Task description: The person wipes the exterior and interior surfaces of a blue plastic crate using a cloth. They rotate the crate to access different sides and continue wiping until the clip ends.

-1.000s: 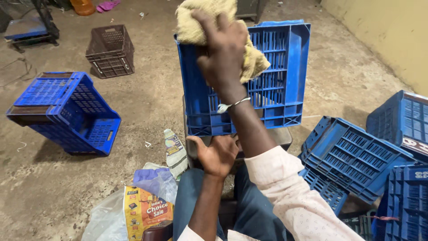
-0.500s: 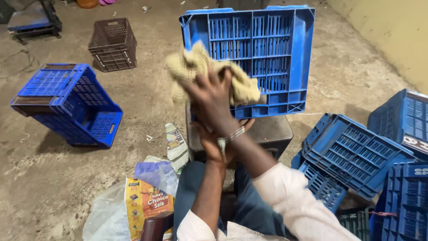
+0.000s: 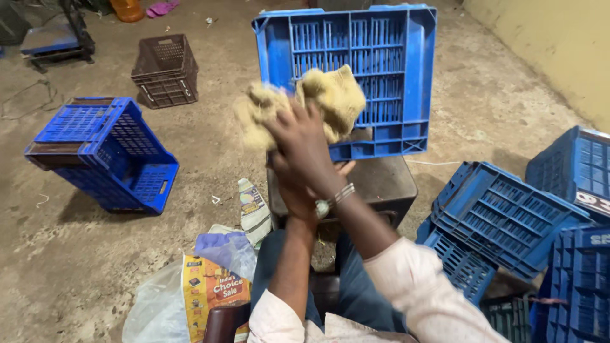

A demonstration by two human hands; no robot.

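My right hand (image 3: 305,146), with a metal bracelet on the wrist, grips a crumpled tan cloth (image 3: 333,95) in front of an upright blue plastic crate (image 3: 394,63). The cloth lies against the lower left of the crate's slatted face. The crate stands on edge on a dark box (image 3: 381,184) in front of my knees. My left hand (image 3: 293,194) is just below and behind the right wrist, mostly hidden. Only some of its fingers show, so whether it holds anything cannot be told.
A tilted blue crate (image 3: 108,152) lies on the concrete floor at left, with a brown crate (image 3: 165,70) behind it. Several blue crates (image 3: 502,216) are piled at right beside a yellow wall (image 3: 553,51). A plastic bag with a yellow packet (image 3: 213,289) and a bottle (image 3: 254,209) lie by my left knee.
My right hand has brought the cloth down from the crate's top edge to its lower left face. The left hand has moved up under the right wrist.
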